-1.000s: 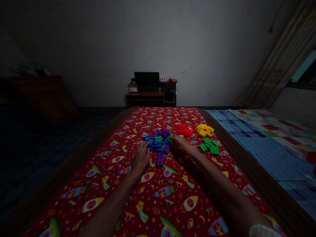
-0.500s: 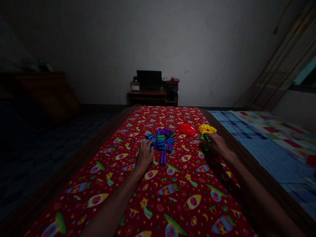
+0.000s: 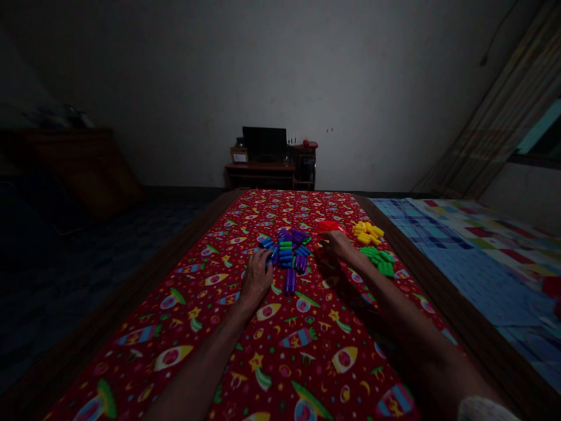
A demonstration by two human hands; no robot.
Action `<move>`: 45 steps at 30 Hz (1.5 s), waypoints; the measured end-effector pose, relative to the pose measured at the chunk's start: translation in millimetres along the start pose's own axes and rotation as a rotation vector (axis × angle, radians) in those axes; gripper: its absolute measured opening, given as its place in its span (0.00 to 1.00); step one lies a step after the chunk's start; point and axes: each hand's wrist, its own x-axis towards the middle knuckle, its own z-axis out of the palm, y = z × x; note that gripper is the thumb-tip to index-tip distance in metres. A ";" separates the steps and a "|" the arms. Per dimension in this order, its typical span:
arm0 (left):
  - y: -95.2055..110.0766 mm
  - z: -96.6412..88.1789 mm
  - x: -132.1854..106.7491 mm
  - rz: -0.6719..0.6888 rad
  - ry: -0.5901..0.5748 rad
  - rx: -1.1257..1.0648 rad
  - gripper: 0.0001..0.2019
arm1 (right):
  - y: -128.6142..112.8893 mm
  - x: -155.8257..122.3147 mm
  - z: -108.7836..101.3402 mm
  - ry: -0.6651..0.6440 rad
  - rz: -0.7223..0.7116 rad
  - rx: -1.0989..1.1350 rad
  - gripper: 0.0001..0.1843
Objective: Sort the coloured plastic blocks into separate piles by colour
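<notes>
Purple block point(image 3: 290, 282); long axis near-to-far, pointing toward mixed pile point(image 3: 286, 255)

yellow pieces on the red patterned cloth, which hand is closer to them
Right. The right hand is to the left of the yellow pieces, not touching them; the left hand is farther left, at the left edge of the blue, purple and green pile.
</notes>
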 end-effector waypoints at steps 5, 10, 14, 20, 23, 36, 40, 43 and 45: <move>-3.7 0.5 2.2 -0.025 0.035 -0.065 0.16 | -28.9 46.5 33.5 -0.082 -0.053 0.098 0.23; -6.5 0.7 3.6 -0.041 0.020 -0.086 0.16 | -30.3 41.2 42.2 -0.035 -0.070 0.148 0.24; -4.8 0.0 3.5 -0.029 0.030 -0.080 0.16 | -3.4 6.6 27.1 0.057 -0.040 0.069 0.29; -3.5 0.2 4.3 -0.030 0.021 -0.056 0.15 | 66.5 -67.9 -14.9 0.293 0.008 -0.031 0.20; -4.8 1.3 4.3 -0.038 0.018 -0.054 0.16 | 89.6 -94.3 -29.6 0.307 0.118 -0.081 0.17; -4.1 -1.5 2.1 -0.031 0.008 -0.053 0.15 | 45.3 -81.7 -33.9 0.261 0.048 0.065 0.16; -4.3 -1.3 1.4 -0.029 0.004 -0.057 0.16 | -22.3 -37.6 -17.0 0.032 -0.105 0.110 0.16; -3.7 -2.9 1.7 -0.035 -0.004 -0.062 0.15 | -61.7 -9.3 3.2 -0.103 -0.175 0.068 0.12; -3.0 -3.9 1.7 -0.038 -0.009 -0.066 0.15 | -74.1 0.4 15.1 -0.183 -0.220 -0.011 0.11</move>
